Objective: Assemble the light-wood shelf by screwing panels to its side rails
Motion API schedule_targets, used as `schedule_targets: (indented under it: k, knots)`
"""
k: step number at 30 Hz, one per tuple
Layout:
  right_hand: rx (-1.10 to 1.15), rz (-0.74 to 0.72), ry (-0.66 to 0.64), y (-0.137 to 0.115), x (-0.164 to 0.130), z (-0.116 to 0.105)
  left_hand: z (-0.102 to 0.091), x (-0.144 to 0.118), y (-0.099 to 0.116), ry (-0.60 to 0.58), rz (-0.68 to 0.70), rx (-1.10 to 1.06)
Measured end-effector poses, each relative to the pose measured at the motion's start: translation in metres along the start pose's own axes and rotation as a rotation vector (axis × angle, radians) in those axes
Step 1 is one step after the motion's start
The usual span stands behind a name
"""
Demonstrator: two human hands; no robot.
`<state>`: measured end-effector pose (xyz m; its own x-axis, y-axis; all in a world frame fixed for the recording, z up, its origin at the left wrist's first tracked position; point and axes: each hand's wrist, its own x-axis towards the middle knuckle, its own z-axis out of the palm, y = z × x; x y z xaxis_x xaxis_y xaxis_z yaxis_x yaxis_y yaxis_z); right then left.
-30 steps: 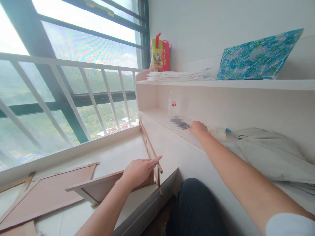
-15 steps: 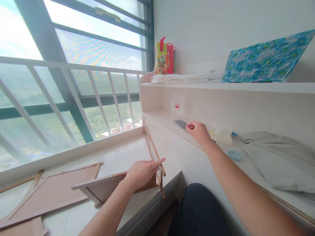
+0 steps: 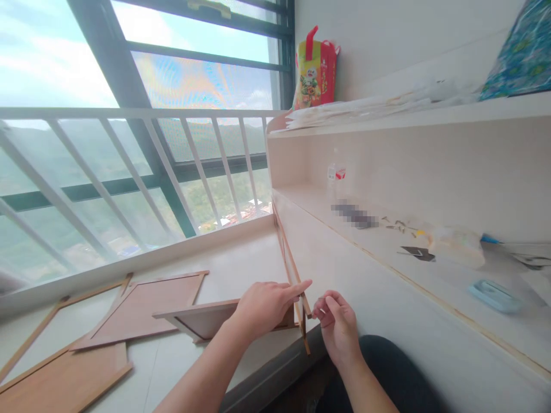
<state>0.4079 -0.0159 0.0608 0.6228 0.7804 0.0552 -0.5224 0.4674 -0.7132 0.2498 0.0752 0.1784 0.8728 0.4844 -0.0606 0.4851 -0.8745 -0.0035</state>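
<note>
My left hand point(image 3: 269, 310) is draped over the corner where an upright wooden panel point(image 3: 193, 318) meets a narrow wooden frame point(image 3: 289, 252), gripping that corner with the index finger stretched along the frame. Close by on the right, my right hand point(image 3: 338, 324) is pinched beside the frame's near end. Whatever sits between its fingertips is too small to make out. More wooden panels point(image 3: 146, 307) lie flat on the pale sill to the left.
Small metal fittings point(image 3: 398, 225), a dark flat piece point(image 3: 417, 253), a plastic bag point(image 3: 458, 244) and a light blue case point(image 3: 495, 295) lie on the desk at right. A clear bottle point(image 3: 336, 178) stands farther back. White railings point(image 3: 193, 155) border the window.
My right hand has come back from the desk to the frame's near end, fingers pinched. My left hand keeps its hold on the panel corner. The view has shifted, uncovering small fittings on the desk.
</note>
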Motion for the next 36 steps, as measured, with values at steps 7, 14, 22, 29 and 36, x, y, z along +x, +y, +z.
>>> schedule_targets:
  k: [7, 14, 22, 29, 36]
  knots:
    - [-0.019, 0.113, -0.118, -0.001, -0.001, 0.002, 0.000, 0.003, -0.001, -0.056, 0.006, -0.007]
    - [-0.028, 0.113, -0.198, 0.004, 0.006, -0.003, -0.002, 0.006, 0.000, -0.112, -0.028, -0.043]
    - [-0.040, 0.046, -0.297, 0.006, 0.015, -0.005, -0.002, 0.010, -0.003, -0.125, -0.031, -0.077]
    - [-0.028, 0.055, -0.282, 0.006, 0.017, -0.006, -0.002, 0.010, -0.001, -0.123, -0.037, -0.043]
    - [-0.064, 0.041, -0.293, 0.012, 0.012, -0.011, 0.006, 0.000, 0.002, -0.100, -0.074, -0.080]
